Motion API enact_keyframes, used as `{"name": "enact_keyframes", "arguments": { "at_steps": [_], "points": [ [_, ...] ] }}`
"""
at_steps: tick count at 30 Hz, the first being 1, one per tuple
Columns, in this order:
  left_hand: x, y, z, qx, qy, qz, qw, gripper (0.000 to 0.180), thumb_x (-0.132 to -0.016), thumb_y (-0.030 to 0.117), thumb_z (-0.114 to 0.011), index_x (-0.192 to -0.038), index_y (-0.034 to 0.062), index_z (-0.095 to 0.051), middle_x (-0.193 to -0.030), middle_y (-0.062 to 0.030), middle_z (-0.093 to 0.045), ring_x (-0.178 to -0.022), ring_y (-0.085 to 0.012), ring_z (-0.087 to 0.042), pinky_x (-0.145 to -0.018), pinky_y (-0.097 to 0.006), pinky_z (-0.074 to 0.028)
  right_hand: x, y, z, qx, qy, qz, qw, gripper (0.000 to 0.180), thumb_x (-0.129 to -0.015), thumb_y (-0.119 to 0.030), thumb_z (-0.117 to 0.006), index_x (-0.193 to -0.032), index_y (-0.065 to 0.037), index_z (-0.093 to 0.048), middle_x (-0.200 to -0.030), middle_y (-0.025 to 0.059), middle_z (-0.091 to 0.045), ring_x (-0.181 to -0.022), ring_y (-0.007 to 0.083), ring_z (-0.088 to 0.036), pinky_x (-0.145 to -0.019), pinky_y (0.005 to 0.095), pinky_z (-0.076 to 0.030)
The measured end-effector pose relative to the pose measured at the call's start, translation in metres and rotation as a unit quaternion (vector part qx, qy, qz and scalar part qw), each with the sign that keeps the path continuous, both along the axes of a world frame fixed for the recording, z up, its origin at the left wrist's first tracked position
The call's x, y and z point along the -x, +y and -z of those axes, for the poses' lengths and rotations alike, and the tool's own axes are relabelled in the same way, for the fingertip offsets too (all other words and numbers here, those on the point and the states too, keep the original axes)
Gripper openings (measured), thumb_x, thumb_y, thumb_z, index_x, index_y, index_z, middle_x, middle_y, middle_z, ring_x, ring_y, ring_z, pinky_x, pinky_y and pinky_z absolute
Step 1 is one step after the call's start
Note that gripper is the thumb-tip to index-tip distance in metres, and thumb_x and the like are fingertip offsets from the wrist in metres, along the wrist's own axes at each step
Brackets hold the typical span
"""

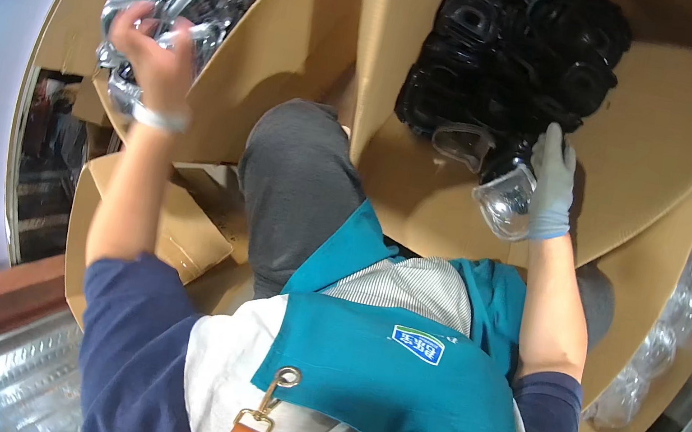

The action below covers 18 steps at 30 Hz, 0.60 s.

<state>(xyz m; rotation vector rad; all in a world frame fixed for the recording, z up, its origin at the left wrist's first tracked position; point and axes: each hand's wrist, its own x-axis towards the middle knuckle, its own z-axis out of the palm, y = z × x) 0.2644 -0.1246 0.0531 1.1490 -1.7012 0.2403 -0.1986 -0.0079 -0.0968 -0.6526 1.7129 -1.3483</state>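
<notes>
Clear plastic container (504, 204) right of frame centre, gloved right hand (553, 185) against it, fingers together, grip unclear, left hand (160, 68) upper left, blurred fingers parted at clear containers (209, 3), hold unclear, black containers (510, 56) top centre.

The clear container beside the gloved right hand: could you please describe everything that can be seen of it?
The clear container looks like thin, glossy, see-through plastic with rounded corners and bright reflections. It sits tilted over the cardboard box, near the lower end of the black containers. Its right side meets the gloved right hand; how firmly the fingers hold it cannot be told. Black plastic adjoins its far edge, perhaps joined to it. No contents are visible.
</notes>
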Motion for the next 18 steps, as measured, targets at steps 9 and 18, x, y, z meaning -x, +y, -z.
{"name": "enact_keyframes", "arguments": {
  "at_steps": [9, 18],
  "points": [
    [0.309, 0.079, 0.164, -0.386, -0.382, 0.312, 0.78, 0.046, -0.074, 0.031, -0.067, -0.11, 0.004, -0.055, -0.111, -0.0193, -0.059, -0.109, -0.0361, -0.054, -0.093, -0.043, -0.042, 0.016, 0.016, -0.055, 0.151, -0.064, 0.051, 0.985, 0.052, -0.095, -0.038, -0.052, -0.129, 0.002, -0.049, -0.121, 0.0182, -0.057, -0.112, 0.0258, -0.056, -0.099, 0.0358, -0.041],
    [0.302, 0.049, 0.259, -0.506, -0.361, 0.081, 0.78, 0.022, -0.084, 0.02, -0.056, -0.096, 0.0054, -0.068, -0.117, -0.0178, -0.06, -0.104, -0.0345, -0.061, -0.085, -0.044, -0.051, 0.035, 0.03, -0.099, 0.149, 0.07, -0.071, 0.984, 0.059, -0.09, -0.037, -0.063, -0.126, 0.008, -0.049, -0.118, 0.0153, -0.057, -0.11, 0.0211, -0.053, -0.098, 0.03, -0.039]
  ]
}}
